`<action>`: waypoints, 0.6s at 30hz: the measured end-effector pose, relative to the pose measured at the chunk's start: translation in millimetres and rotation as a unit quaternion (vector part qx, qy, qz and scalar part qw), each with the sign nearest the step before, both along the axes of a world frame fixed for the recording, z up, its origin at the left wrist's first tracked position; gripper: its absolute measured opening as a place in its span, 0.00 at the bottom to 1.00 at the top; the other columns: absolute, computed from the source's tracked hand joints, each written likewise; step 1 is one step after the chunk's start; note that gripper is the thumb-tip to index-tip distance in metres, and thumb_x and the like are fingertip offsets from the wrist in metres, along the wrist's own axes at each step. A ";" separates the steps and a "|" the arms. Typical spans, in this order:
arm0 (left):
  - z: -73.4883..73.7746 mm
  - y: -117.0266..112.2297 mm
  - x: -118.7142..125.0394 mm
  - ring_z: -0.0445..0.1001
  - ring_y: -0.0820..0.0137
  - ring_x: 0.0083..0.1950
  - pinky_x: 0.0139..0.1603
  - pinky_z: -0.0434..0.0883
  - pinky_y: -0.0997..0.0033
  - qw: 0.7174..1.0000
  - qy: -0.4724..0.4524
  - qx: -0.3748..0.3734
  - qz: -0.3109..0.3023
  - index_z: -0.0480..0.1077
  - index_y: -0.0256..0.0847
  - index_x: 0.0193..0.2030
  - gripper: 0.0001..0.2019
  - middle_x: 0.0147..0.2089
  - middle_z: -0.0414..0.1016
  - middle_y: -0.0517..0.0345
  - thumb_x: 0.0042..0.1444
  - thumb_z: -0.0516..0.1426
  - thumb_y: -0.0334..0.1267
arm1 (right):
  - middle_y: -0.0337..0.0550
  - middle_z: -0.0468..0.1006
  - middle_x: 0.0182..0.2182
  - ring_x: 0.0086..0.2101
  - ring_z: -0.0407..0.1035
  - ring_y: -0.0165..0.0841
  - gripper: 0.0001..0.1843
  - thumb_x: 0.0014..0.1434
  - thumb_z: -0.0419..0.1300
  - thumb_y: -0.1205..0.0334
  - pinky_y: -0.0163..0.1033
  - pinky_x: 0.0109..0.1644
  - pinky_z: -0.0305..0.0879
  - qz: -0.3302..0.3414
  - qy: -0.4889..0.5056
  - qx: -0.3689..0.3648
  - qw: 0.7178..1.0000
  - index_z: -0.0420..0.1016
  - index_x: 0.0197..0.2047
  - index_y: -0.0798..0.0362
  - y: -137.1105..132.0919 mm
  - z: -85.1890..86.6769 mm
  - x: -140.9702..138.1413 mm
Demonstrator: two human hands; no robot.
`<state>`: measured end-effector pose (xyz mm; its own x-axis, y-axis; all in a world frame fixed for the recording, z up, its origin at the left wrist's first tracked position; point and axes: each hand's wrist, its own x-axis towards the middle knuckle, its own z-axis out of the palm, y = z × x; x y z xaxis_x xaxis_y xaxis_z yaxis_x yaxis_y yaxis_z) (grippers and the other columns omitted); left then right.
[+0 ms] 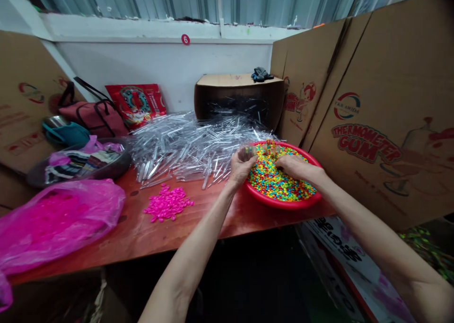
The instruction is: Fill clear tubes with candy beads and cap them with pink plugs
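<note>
My left hand (242,165) is at the left rim of a red basin (283,204), its fingers closed around clear plastic tubes (252,150) that lie over the basin. Small candies in red, yellow, green and blue (280,183) fill the basin. A few of them show at the tubes' right end. Inside the basin, my right hand (293,166) is down on the candies with its fingers curled together. Its fingertips are hidden, so what they hold cannot be made out.
Many clear tubes (184,145) are heaped before an open cardboard box (239,81). A pile of pink caps (168,204) lies on the red table (149,240), beside a pink plastic bag (67,214). Tall cardboard (383,91) walls the right side.
</note>
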<state>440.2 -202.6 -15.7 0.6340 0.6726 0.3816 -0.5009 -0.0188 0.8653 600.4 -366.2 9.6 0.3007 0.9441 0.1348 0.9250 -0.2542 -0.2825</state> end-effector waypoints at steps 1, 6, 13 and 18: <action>0.3 0.0 -0.2 0.77 0.68 0.39 0.48 0.74 0.63 1.000 0.001 -0.001 -0.003 0.75 0.40 0.37 0.19 0.37 0.80 0.57 0.42 0.74 0.44 | 0.42 0.74 0.24 0.28 0.66 0.35 0.13 0.58 0.58 0.70 0.40 0.34 0.62 0.004 0.001 -0.010 1.000 0.70 0.23 0.49 4.6 -3.8 -2.4; 2.1 -0.4 -1.8 0.76 0.69 0.37 0.46 0.74 0.65 1.000 -0.003 0.000 -0.025 0.75 0.40 0.36 0.19 0.36 0.79 0.58 0.41 0.74 0.45 | 0.39 0.78 0.33 0.33 0.68 0.33 0.04 0.58 0.61 0.66 0.38 0.37 0.65 0.076 0.074 0.006 0.994 0.78 0.35 0.49 14.6 6.3 -7.0; 2.9 -1.5 -2.6 0.74 0.70 0.35 0.43 0.73 0.67 1.000 0.004 -0.004 -0.015 0.75 0.40 0.35 0.18 0.34 0.79 0.58 0.41 0.74 0.44 | 0.43 0.81 0.39 0.35 0.72 0.34 0.17 0.58 0.67 0.48 0.40 0.40 0.69 0.045 0.324 0.141 0.935 0.81 0.45 0.50 -2.2 38.8 -8.7; 3.4 -1.6 -3.1 0.74 0.70 0.35 0.42 0.73 0.67 1.000 0.007 0.000 -0.016 0.75 0.41 0.35 0.17 0.34 0.79 0.59 0.42 0.74 0.43 | 0.45 0.82 0.42 0.38 0.73 0.35 0.21 0.58 0.67 0.44 0.40 0.42 0.71 0.040 0.342 0.151 0.926 0.81 0.46 0.51 -4.7 49.4 -6.5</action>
